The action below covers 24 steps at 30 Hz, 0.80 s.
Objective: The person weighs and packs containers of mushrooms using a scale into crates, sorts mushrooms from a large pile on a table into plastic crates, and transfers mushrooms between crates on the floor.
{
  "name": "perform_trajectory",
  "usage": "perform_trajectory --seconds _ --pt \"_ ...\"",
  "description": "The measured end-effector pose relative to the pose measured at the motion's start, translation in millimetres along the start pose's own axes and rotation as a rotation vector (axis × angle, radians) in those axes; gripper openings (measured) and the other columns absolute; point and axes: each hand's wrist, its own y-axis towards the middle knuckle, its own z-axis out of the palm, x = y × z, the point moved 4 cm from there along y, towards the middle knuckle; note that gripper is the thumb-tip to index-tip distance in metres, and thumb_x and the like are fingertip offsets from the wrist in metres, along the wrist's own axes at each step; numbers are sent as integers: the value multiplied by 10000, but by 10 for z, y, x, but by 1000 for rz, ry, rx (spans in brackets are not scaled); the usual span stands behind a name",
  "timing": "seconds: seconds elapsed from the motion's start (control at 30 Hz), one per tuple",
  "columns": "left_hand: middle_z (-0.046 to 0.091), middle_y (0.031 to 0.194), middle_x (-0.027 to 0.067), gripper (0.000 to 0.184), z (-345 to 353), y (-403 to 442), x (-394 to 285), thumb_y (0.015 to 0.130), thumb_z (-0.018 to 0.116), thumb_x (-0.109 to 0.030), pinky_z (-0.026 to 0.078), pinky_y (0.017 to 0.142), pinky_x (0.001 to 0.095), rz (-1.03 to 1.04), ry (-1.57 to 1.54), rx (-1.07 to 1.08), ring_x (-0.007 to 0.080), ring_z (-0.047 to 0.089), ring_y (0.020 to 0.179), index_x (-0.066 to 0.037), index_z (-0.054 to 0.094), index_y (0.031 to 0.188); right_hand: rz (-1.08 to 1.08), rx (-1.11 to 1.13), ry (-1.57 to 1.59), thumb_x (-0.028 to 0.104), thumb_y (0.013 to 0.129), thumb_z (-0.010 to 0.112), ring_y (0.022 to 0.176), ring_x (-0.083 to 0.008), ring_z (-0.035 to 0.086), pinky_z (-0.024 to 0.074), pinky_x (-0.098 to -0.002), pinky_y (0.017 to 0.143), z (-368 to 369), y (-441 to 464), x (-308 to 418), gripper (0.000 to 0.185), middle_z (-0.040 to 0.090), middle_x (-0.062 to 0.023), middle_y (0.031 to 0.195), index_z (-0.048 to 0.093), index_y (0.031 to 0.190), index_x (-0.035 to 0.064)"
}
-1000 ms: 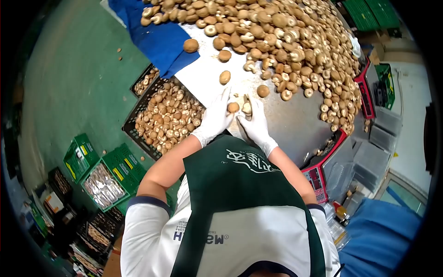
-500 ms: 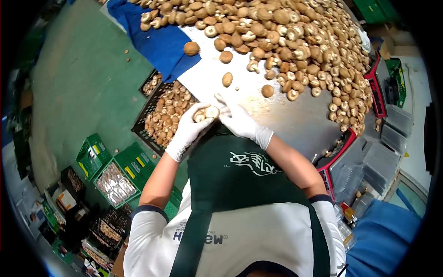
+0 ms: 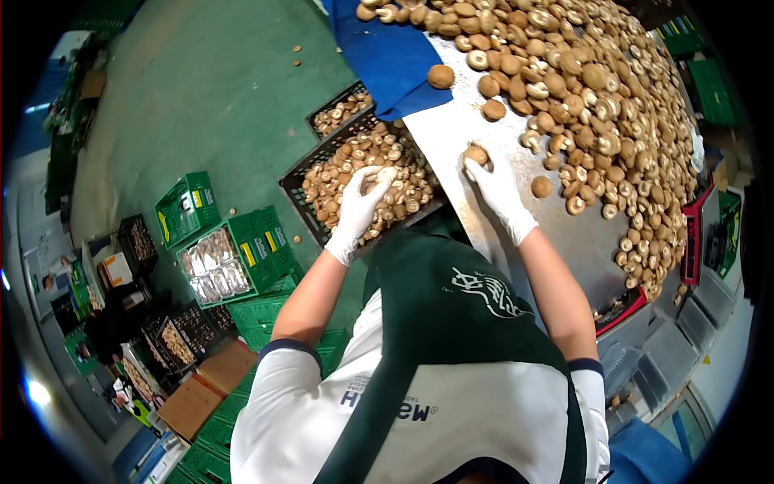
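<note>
Here, a worktop point(image 3: 443, 133) spreads ahead and to the right, bearing a broad heap of mushrooms point(image 3: 613, 105); a well-filled black crate point(image 3: 296, 198) sits just beyond its left edge. Two white-gloved hands are split between them. The right hand point(image 3: 501, 189) reaches over the worktop, thumb and fingers narrowed about a brown mushroom point(image 3: 476, 152) and touching its cap. The left hand point(image 3: 357, 211) is over the crate, its thumb and fingers parted in a curve. The brown mushroom lies ahead of the right palm and slightly left, apart from the heap, with the right hand the nearer; partly covered, it shows no clear long axis. At the left fingertips is a pale mushroom point(image 3: 388, 173), underside showing, directly ahead and slightly right of that palm; whether it is gripped or resting among the others cannot be told.
</note>
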Motion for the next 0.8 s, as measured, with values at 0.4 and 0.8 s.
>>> perform_trajectory --seconds 0.4,0.8 --pt "629 1138 123 484 -1136 1378 269 882 654 -412 490 781 341 -254 -138 -353 215 629 964 -13 588 1149 419 434 344 308 988 529 650 -147 635 499 -252 629 635 -464 169 348 686 -104 976 643 1075 -10" --pt "554 1311 151 507 -776 1264 352 908 653 -281 382 1023 352 -94 48 -319 243 507 1206 12 532 1304 467 442 487 378 974 511 696 -144 612 502 -282 663 766 -484 212 536 669 -107 1019 457 1367 18"
